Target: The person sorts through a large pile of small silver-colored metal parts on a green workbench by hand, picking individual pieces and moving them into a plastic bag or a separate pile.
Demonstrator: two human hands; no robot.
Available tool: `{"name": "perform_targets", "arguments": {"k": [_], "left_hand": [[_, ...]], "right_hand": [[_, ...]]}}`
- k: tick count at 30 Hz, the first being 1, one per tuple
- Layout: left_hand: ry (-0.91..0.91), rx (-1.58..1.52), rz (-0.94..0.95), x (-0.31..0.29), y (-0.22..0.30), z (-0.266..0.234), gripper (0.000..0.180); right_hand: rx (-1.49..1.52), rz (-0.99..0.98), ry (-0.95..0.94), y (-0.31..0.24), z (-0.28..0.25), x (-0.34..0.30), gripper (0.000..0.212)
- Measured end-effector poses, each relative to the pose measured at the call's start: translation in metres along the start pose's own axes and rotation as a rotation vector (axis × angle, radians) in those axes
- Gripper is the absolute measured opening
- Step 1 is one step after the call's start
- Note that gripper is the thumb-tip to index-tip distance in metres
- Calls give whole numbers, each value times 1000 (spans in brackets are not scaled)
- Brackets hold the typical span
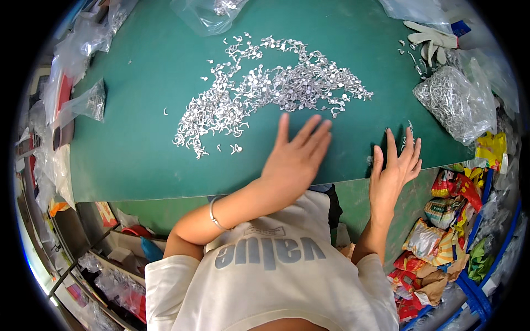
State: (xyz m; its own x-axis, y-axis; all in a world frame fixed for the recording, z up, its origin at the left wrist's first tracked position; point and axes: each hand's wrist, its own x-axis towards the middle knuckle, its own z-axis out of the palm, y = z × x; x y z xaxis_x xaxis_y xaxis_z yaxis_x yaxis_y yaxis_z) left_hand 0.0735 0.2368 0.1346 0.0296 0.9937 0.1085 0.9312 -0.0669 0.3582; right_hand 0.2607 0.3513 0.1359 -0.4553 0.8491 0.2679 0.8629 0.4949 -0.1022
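Note:
A broad pile of small silvery curved metal pieces [221, 105] lies spread over the green table [127, 160]. My left hand [298, 151] is over the table just below the pile's near right side, fingers stretched and slightly blurred, with nothing seen in it. A metal bangle [214, 214] circles my left wrist. To its right, my right hand [393, 168] is at the table's near edge, fingers spread and palm side hidden. A few small metal pieces [407, 137] lie by its fingertips.
A clear bag full of metal pieces [455, 102] sits at the right, below a white glove [433, 38]. Another bag [91, 102] stands at the left edge, and a plastic bag [210, 16] lies at the far side. Colourful packets [436, 243] are heaped beside the table at right.

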Motion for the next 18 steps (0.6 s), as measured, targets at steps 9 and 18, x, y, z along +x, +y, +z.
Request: {"name": "perform_targets", "arguments": {"k": [9,18], "left_hand": [[-2,99,-10,20,-4,-12,54],[56,288,-155,15,-40,-16,46]], "right_hand": [[284,-264,-113,-40,23,48,51],[445,-506,-418,-34,-9,20,52]]}}
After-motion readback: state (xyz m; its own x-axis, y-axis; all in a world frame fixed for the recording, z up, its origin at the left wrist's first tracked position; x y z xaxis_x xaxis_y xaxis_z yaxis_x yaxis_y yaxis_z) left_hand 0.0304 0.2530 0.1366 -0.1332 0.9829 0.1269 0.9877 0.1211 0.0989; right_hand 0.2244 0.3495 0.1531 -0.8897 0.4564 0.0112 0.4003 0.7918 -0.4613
